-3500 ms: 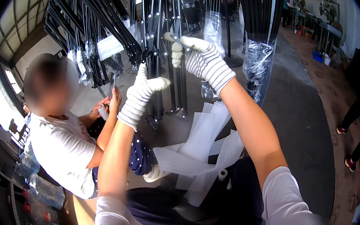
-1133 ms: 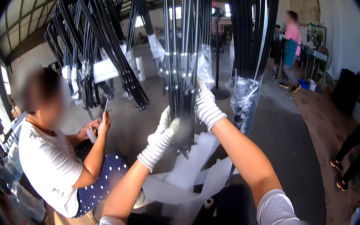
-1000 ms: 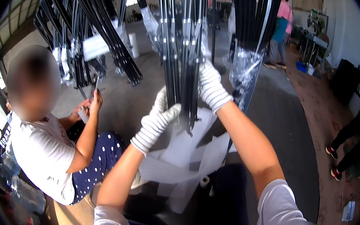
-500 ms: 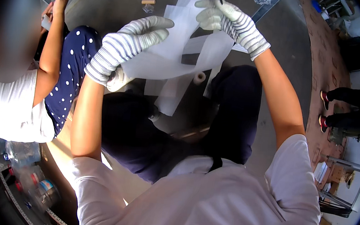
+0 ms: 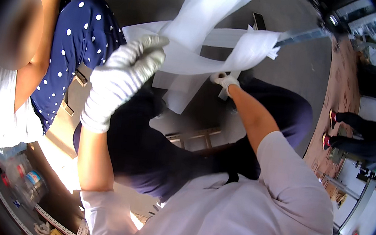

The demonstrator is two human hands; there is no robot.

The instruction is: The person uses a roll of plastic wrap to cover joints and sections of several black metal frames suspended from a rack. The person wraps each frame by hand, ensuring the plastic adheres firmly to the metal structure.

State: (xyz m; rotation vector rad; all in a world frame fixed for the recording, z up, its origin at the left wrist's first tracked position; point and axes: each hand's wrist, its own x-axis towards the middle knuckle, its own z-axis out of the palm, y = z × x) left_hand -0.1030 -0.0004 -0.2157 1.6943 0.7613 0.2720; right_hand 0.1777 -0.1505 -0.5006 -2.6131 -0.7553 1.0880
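Observation:
My left hand, in a white striped glove, is raised in front of a long strip of white, translucent foam sheet. Its fingers and thumb point up and right, with a gap between them and nothing visible inside. Lower and to the right, my gloved right hand is curled closed around a small roll of tape, mostly hidden by the fingers. The foam strip bends upward at its right end, where it wraps around a long grey metal bar. More foam sheets lie behind and below the strip.
A person in dark polka-dot trousers sits close on my left. A dark phone-like object lies on the floor beyond the strip. Plastic bottles stand at lower left. Another person's legs show at far right.
My right hand has left the foam at the top and come down to the tape roll. The foam's right end has curled around the bar. My view has shifted.

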